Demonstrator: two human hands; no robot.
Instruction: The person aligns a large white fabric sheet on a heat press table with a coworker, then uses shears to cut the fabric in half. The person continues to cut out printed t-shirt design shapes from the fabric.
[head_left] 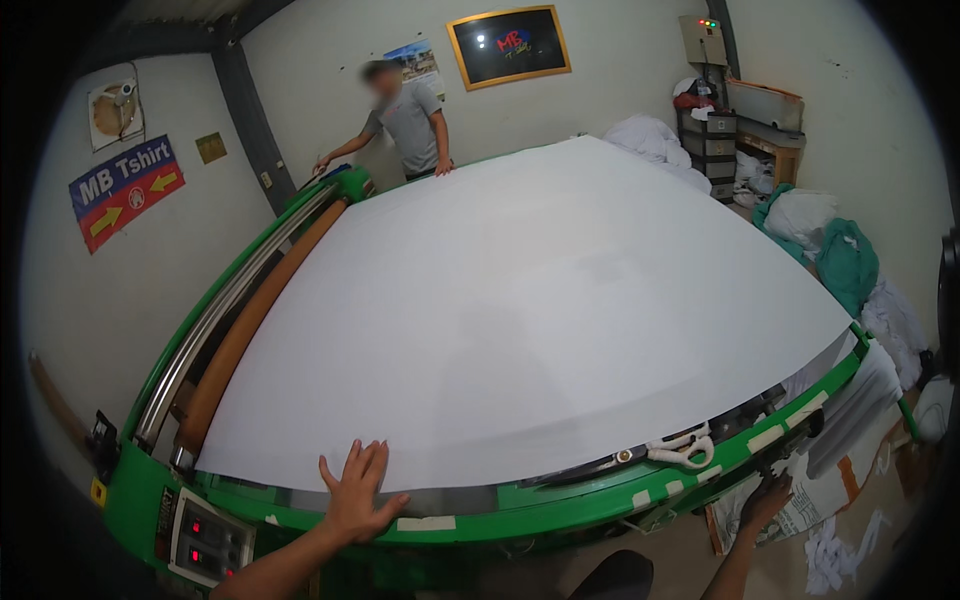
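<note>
Our left hand [358, 495], spread wide, at the near edge of the broad white cloth sheet [520, 330], laid across the green metal-framed table [580, 513]. Our right hand [765, 503], near its rim; grip we cannot tell.

At your ten o'clock, a blue-and-red banner [127, 195] bears white lettering and two yellow arrows pointing inward at a round emblem. At twelve, a gold-framed black board [508, 47] shows coloured lettering. Toward seven, your control panel [212, 540] has red-lit displays, too small to read.
</note>
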